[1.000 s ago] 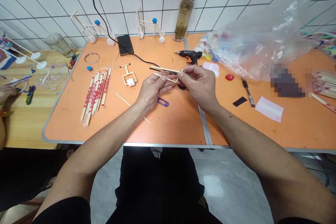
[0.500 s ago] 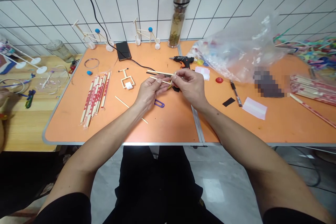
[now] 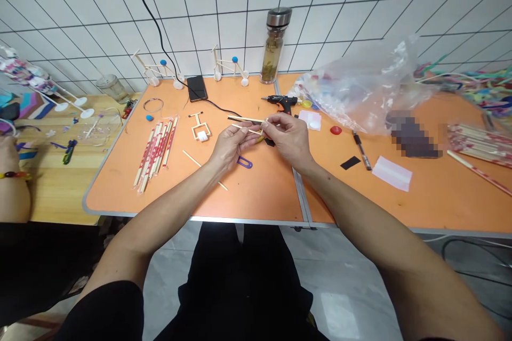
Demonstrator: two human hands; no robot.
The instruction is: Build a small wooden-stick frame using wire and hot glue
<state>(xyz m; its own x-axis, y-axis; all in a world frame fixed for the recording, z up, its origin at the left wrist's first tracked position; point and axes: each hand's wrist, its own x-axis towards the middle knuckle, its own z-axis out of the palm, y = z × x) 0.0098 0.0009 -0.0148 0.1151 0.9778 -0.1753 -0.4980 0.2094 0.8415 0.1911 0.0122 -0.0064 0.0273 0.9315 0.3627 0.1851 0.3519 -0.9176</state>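
Wooden sticks [image 3: 248, 119] hang above our table [image 3: 264, 200], well in from its front edge; our left hand [image 3: 230, 147] and right hand [image 3: 290, 139] pinch them narrowly, likely because they are thin. Our glue gun [image 3: 283, 101] lies nearer the back edge.

A tall bottle [image 3: 272, 53] stands at the far side. A black phone [image 3: 196, 87] lies to its left.

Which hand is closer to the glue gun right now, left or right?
Right. The right hand is just on the person's side of the glue gun; the left hand is farther off, nearer the person and to its left.
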